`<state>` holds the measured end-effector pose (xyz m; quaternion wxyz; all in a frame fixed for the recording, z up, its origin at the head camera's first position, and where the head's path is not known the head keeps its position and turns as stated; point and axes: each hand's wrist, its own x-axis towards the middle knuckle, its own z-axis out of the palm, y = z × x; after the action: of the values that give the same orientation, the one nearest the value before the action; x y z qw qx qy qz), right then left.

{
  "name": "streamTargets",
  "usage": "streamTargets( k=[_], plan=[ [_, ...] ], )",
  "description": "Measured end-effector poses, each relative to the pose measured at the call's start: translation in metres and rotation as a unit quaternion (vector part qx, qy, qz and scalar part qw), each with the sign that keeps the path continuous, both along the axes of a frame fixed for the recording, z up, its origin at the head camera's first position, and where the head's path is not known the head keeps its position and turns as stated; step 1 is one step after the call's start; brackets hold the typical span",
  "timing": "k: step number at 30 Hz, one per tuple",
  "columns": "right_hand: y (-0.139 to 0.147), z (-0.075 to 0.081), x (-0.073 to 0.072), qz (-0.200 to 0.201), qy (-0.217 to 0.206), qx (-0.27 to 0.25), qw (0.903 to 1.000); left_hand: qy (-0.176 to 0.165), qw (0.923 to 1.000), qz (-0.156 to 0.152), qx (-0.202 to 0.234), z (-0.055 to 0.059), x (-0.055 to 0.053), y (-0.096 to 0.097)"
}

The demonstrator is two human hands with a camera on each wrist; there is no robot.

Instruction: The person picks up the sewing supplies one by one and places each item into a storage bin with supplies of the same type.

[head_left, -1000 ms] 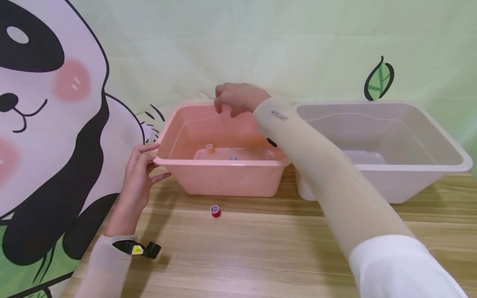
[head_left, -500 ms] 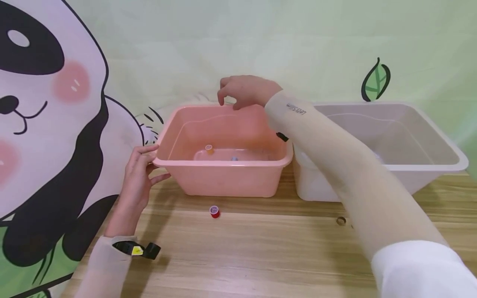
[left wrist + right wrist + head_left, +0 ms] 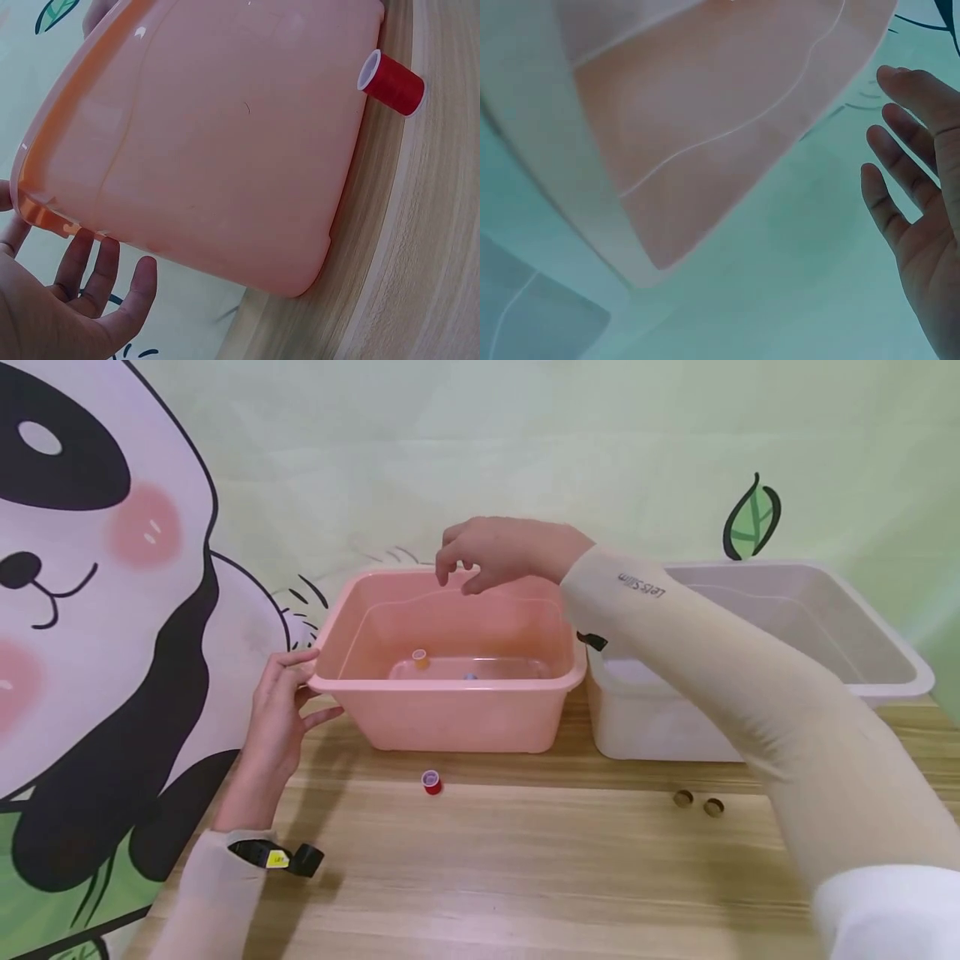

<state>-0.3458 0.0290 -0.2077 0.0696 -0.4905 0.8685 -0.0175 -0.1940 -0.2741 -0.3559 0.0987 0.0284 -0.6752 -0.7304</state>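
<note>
My left hand holds the left rim of a pink plastic tub. In the left wrist view, its fingers lie at the rim's edge and underside. Above the tub's far rim hovers my right hand, fingers loosely bent with nothing between them. The right wrist view shows that hand apart from the tub. Inside the tub stand an orange-yellow spool and a blue item, mostly hidden by the front rim. On the table before it is a red thread spool, white-ended.
A grey-white tub stands close to the pink one, partly behind my right forearm. Two small brown rings lie on the wooden table in front of it. A green panda-printed backdrop hangs behind and at the left.
My right hand has shifted slightly rightward and its fingers have spread a little. The right forearm has swung to the right, uncovering the two brown rings. My left hand stays in place.
</note>
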Motion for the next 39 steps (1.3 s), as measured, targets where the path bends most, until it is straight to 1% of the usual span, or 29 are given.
streamTargets(
  k=[8,16,27,39],
  plan=[
    [0.007,-0.002,0.008,0.001,-0.015,-0.023,0.9996,-0.003,1.0000,0.001,-0.003,0.000,-0.001,-0.001],
    [0.008,-0.004,0.010,0.014,-0.005,-0.026,0.9995,-0.007,1.0000,0.003,0.002,0.000,-0.001,-0.004],
    [0.012,-0.012,0.013,0.021,-0.010,-0.062,0.9978,-0.019,0.9997,0.011,-0.005,-0.001,0.001,-0.003],
    [0.015,-0.009,0.019,0.030,0.002,-0.088,0.9956,-0.020,0.9997,0.011,-0.003,-0.002,-0.001,-0.003]
  ],
)
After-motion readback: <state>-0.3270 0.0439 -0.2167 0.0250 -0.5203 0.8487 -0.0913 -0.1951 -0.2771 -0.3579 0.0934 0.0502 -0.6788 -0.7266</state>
